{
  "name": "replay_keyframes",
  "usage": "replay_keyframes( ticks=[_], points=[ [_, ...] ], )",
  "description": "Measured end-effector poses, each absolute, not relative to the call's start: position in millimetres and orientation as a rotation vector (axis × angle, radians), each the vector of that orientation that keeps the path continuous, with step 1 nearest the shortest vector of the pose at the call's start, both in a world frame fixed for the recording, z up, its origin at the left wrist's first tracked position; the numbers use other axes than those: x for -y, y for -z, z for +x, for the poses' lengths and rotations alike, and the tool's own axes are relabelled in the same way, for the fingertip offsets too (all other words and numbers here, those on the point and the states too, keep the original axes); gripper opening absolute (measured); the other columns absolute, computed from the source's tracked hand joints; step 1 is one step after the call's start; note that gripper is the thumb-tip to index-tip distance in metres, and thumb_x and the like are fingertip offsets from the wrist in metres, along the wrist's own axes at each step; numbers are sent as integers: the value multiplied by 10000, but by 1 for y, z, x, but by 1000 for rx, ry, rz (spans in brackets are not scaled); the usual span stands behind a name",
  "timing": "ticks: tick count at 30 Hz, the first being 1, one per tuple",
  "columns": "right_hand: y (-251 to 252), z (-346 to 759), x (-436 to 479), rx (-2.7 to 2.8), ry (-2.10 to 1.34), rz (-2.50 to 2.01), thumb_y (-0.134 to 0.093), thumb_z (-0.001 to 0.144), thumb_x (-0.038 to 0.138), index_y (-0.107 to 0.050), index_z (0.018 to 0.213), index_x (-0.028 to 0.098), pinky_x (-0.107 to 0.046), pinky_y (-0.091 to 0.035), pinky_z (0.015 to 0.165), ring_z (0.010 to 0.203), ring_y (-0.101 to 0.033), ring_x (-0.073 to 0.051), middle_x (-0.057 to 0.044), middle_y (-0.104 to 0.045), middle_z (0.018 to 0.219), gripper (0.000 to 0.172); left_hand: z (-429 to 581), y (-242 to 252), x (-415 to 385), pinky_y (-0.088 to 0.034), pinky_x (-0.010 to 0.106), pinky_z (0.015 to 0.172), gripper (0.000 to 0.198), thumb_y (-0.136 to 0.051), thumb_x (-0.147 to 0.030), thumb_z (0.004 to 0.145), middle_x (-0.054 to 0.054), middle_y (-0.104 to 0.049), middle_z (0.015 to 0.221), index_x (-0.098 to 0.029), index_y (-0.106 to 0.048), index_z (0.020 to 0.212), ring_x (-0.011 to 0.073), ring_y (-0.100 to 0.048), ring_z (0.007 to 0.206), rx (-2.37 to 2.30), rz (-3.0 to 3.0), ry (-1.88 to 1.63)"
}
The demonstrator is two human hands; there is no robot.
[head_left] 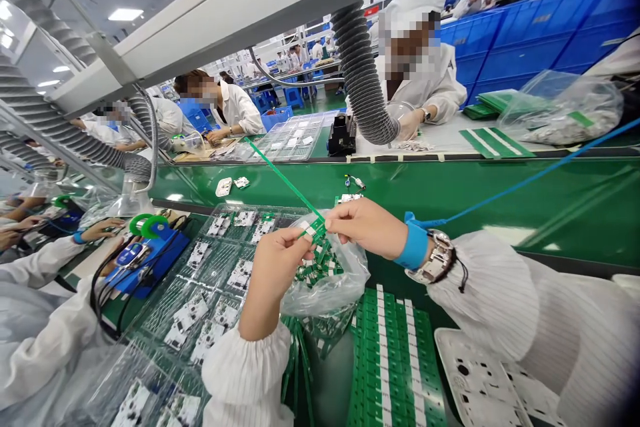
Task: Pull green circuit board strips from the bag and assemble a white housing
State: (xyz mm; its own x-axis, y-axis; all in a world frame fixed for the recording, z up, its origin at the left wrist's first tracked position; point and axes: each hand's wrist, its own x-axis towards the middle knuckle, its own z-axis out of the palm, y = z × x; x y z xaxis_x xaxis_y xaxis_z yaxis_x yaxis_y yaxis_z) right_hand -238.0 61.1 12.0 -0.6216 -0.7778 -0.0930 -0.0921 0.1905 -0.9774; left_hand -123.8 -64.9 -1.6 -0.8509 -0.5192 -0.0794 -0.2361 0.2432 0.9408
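My left hand (pixel 280 263) is closed, its thumb and fingertips pinching a small green circuit board (pixel 315 228) with a white patch. Close beside it, my right hand (pixel 373 230) pinches the near end of a long, thin green circuit board strip (pixel 285 177), which slants up and away to the left. Whether strip and board are joined is hidden by my fingers. Below both hands, a clear plastic bag (pixel 350 283) stands open, full of small green boards (pixel 320 263). Panels of green circuit boards (pixel 395 360) with white stripes lie stacked below my right forearm.
Clear compartment trays (pixel 215 260) with white-covered boards lie on the left, near a blue device (pixel 145 257). White plastic housings (pixel 480 373) lie at lower right. A blue wrist-strap cord (pixel 540 163) stretches rightward. A grey duct (pixel 363 73) hangs ahead; co-workers sit across and left.
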Motion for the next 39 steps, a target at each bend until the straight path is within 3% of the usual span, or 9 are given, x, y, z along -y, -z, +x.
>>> replay_keyframes(
  ticks=[3,8,15,21,26,32,39],
  points=[
    [-16,-237,-59,-1954,1383,-921,-567,683,144,-573,518,126,-210,-294,465,425,-402,-65,36,-484,424,166,-119,0,63,-320,222,525,264,-549,-372,705,-8,-553,547,-132,-597,605,106,-456,535,2339,725,1508],
    [-15,-232,-59,-2017,1421,-912,-553,644,132,-535,487,134,-210,-257,493,473,-369,-57,40,-455,465,158,-112,-5,67,-169,247,508,315,-492,-325,751,-41,-316,474,-139,-459,500,83,-259,508,2461,618,1391],
    [-13,-223,-56,-1575,1409,-674,-471,604,211,-446,539,149,-189,-202,371,338,-260,-23,55,-423,452,93,-117,7,86,-273,241,565,366,-486,-441,738,-19,-371,540,-153,-430,521,104,-328,568,2492,267,1710],
    [-10,-227,-60,-1538,1458,-660,-506,586,204,-502,531,125,-167,-245,361,331,-339,-23,35,-484,444,97,-112,-2,81,-280,250,628,307,-449,-408,807,5,-444,655,-148,-527,663,130,-376,664,2489,459,1502],
    [-5,-231,-62,-1549,1468,-718,-544,581,162,-556,537,106,-153,-310,392,355,-376,-34,35,-464,376,73,-103,-12,70,-194,244,524,318,-505,-342,769,-31,-294,515,-147,-458,522,95,-255,542,2578,409,1587],
    [-6,-224,-61,-1375,1488,-629,-570,527,258,-506,514,124,-160,-234,334,314,-352,-19,33,-494,439,149,-111,9,80,-258,240,529,349,-546,-422,727,-7,-429,496,-130,-559,537,98,-343,528,2499,257,1754],
    [-6,-221,-62,-1338,1496,-616,-569,516,310,-468,509,150,-174,-220,338,293,-304,-27,64,-395,354,190,-114,19,89,-321,253,570,400,-538,-500,729,26,-516,558,-128,-584,588,128,-432,574,2520,149,1778]
  ],
)
